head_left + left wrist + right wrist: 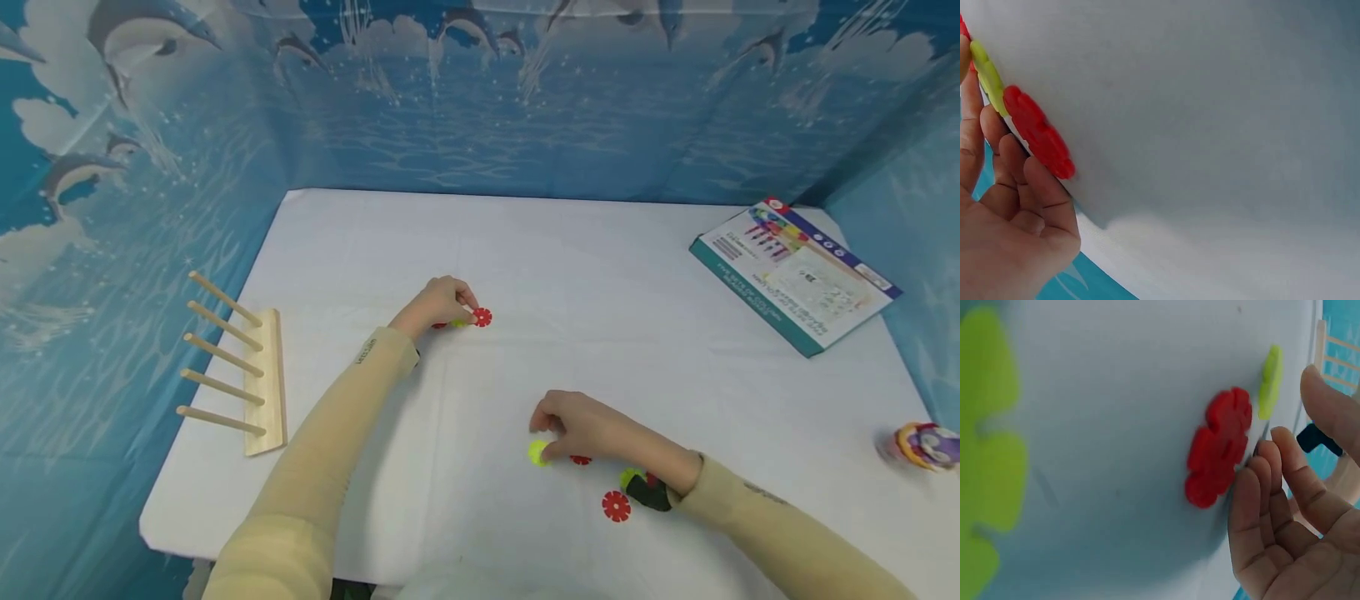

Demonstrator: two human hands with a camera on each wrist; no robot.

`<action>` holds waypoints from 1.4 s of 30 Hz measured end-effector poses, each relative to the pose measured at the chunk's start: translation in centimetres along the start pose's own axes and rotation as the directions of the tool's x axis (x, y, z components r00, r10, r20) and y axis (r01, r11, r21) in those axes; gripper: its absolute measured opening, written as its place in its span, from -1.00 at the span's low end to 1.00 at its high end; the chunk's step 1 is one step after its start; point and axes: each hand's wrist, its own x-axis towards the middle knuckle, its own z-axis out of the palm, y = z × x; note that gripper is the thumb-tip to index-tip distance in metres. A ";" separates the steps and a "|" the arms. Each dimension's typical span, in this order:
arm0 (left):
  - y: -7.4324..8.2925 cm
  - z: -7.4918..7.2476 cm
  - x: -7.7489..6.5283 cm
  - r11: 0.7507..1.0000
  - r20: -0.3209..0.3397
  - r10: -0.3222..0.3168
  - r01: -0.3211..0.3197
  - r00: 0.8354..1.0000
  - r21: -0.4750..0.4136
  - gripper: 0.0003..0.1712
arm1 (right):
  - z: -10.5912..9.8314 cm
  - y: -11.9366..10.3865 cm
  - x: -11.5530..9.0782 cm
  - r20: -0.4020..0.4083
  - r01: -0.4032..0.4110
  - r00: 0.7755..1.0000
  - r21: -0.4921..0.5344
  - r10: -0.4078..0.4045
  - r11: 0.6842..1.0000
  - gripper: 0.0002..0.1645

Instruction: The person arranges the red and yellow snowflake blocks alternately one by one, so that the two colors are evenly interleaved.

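Note:
Toward the table's middle, my left hand (442, 302) pinches the edge of a red notched plastic disc (482, 317) between thumb and index finger. A yellow-green disc and another red disc (1041, 132) lie in a row under that hand, partly covered in the head view. Nearer the front, my right hand (588, 425) has its thumb tip at a yellow-green disc (537, 452), with thumb and index finger apart. Beneath its palm lies a red disc (1221, 447). By the right wrist are a further yellow-green disc (628, 477) and red disc (617, 506).
A wooden rack (272, 383) with several pegs stands on the left side of the white table (570, 267). At the back right lies a flat printed box (795, 275). A small colourful figure (927, 446) stands by the right edge.

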 end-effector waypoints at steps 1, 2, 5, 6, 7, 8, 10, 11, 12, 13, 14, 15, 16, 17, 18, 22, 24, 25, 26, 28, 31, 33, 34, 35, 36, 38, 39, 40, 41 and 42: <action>0.0 0.0 0.0 1.000 0.000 0.001 -0.001 1.000 0.000 -0.78 | 0.2 0.0 0.1 0.003 0.000 1.000 -0.014 0.001 1.000 -0.69; 0.0 0.0 0.0 1.000 -0.001 0.003 -0.003 1.000 0.000 -0.78 | 0.3 -0.1 0.1 0.006 -0.002 1.000 -0.027 0.003 1.000 -0.69; -0.1 0.0 0.0 1.000 -0.001 0.002 -0.002 1.000 -0.002 -0.78 | 0.8 -0.2 0.1 0.010 0.001 1.000 -0.073 0.000 0.997 -0.67; -0.1 0.1 0.0 1.000 -0.002 0.004 -0.004 1.000 -0.001 -0.78 | 0.9 -0.2 0.1 0.010 0.005 1.000 -0.084 -0.004 0.996 -0.67; -0.1 0.1 0.0 1.000 -0.003 0.007 -0.007 1.000 0.001 -0.78 | 1.0 -0.2 0.1 0.008 0.013 1.000 -0.097 -0.012 0.995 -0.66; -0.2 0.1 -0.1 1.000 -0.005 0.012 -0.012 1.000 0.005 -0.78 | 1.0 -0.3 0.0 0.004 0.021 1.000 -0.105 -0.021 0.994 -0.65; -0.2 0.2 -0.1 1.000 -0.008 0.018 -0.018 1.000 0.016 -0.78 | 1.2 -0.3 -0.1 -0.007 0.042 0.999 -0.121 -0.044 0.992 -0.65; -0.2 0.2 -0.1 1.000 -0.010 0.023 -0.022 1.000 0.020 -0.78 | 1.2 -0.3 -0.2 -0.013 0.051 0.999 -0.128 -0.053 0.991 -0.65; -0.2 0.2 -0.1 0.999 -0.012 0.026 -0.026 1.000 0.022 -0.78 | 1.3 -0.3 -0.2 -0.018 0.057 0.998 -0.135 -0.060 0.989 -0.66; -0.2 0.2 -0.1 0.999 -0.013 0.028 -0.028 1.000 0.026 -0.78 | 1.3 -0.4 -0.2 -0.023 0.060 0.998 -0.142 -0.064 0.988 -0.66; -0.2 0.2 -0.1 0.999 -0.014 0.029 -0.028 0.999 0.028 -0.78 | 1.4 -0.5 -0.3 -0.027 0.059 0.998 -0.149 -0.064 0.987 -0.66; -0.2 0.2 -0.1 0.999 -0.013 0.028 -0.028 1.000 0.031 -0.77 | 1.5 -0.5 -0.3 -0.030 0.055 0.998 -0.156 -0.061 0.986 -0.67; -0.2 0.2 -0.1 0.999 -0.013 0.027 -0.027 1.000 0.033 -0.77 | 1.5 -0.6 -0.3 -0.033 0.048 0.998 -0.161 -0.054 0.986 -0.67; -0.2 0.1 -0.1 0.999 -0.012 0.027 -0.026 1.000 0.033 -0.77 | 1.6 -0.6 -0.4 -0.036 0.039 0.998 -0.166 -0.046 0.985 -0.67; -0.1 0.1 -0.2 0.999 -0.011 0.025 -0.025 1.000 0.034 -0.77 | 1.6 -0.7 -0.4 -0.038 0.028 0.999 -0.170 -0.034 0.985 -0.67; 0.0 0.1 -0.3 0.999 -0.007 0.024 -0.024 1.000 0.036 -0.77 | 1.8 -1.0 -0.4 -0.046 -0.007 0.999 -0.176 -0.001 0.984 -0.65; 0.0 0.1 -0.3 0.999 -0.007 0.023 -0.023 1.000 0.033 -0.77 | 1.8 -1.0 -0.3 -0.045 -0.014 0.999 -0.169 0.007 0.985 -0.63; -0.1 0.1 -0.3 0.999 -0.007 0.022 -0.021 1.000 0.030 -0.77 | 1.8 -1.0 -0.3 -0.043 -0.013 0.999 -0.162 0.006 0.987 -0.62; -0.1 0.1 -0.3 0.999 -0.007 0.021 -0.021 1.000 0.027 -0.77 | 1.8 -1.0 -0.2 -0.040 -0.014 0.999 -0.152 0.008 0.988 -0.61; -0.2 0.1 -0.2 1.000 -0.006 0.022 -0.022 1.000 0.022 -0.78 | 1.6 -0.9 -0.1 -0.027 -0.010 1.000 -0.118 0.007 0.993 -0.62; -0.3 0.1 -0.2 1.000 -0.001 0.024 -0.024 1.000 0.020 -0.78 | 1.2 -0.6 0.1 0.004 0.009 1.000 -0.058 -0.008 0.998 -0.68; -0.3 0.1 -0.1 0.999 0.002 0.028 -0.028 1.000 0.022 -0.79 | 0.8 -0.3 0.3 0.023 0.024 0.999 -0.026 -0.023 0.999 -0.71; -0.2 0.1 -0.1 0.999 0.004 0.029 -0.029 1.000 0.022 -0.79 | 0.5 -0.2 0.4 0.032 0.032 0.999 -0.012 -0.031 0.999 -0.73; -0.2 0.1 -0.1 0.999 0.005 0.030 -0.030 1.000 0.021 -0.79 | 0.3 -0.1 0.6 0.037 0.036 0.999 0.000 -0.036 0.999 -0.75; -0.2 0.1 -0.1 0.999 0.005 0.030 -0.030 1.000 0.019 -0.80 | 0.0 0.0 0.8 0.037 0.042 0.998 0.011 -0.042 0.999 -0.76; -0.1 0.1 -0.1 1.000 0.005 0.027 -0.028 1.000 0.015 -0.81 | -0.8 0.1 1.3 0.026 0.044 0.999 0.034 -0.045 0.998 -0.80; -0.1 0.1 -0.1 1.000 0.004 0.026 -0.026 1.000 0.014 -0.82 | -1.2 0.2 1.6 0.016 0.044 0.999 0.043 -0.045 0.998 -0.81; 0.0 0.1 -0.1 1.000 0.004 0.024 -0.024 1.000 0.013 -0.82 | -1.7 0.2 1.9 0.002 0.037 0.999 0.056 -0.037 0.998 -0.83; 0.0 0.1 -0.1 1.000 0.004 0.022 -0.022 1.000 0.014 -0.82 | -2.1 0.2 2.3 -0.017 0.030 0.999 0.066 -0.029 0.997 -0.84; 0.0 0.0 -0.1 1.000 0.003 0.021 -0.021 1.000 0.015 -0.82 | -2.6 0.2 2.7 -0.035 0.026 0.999 0.076 -0.023 0.997 -0.86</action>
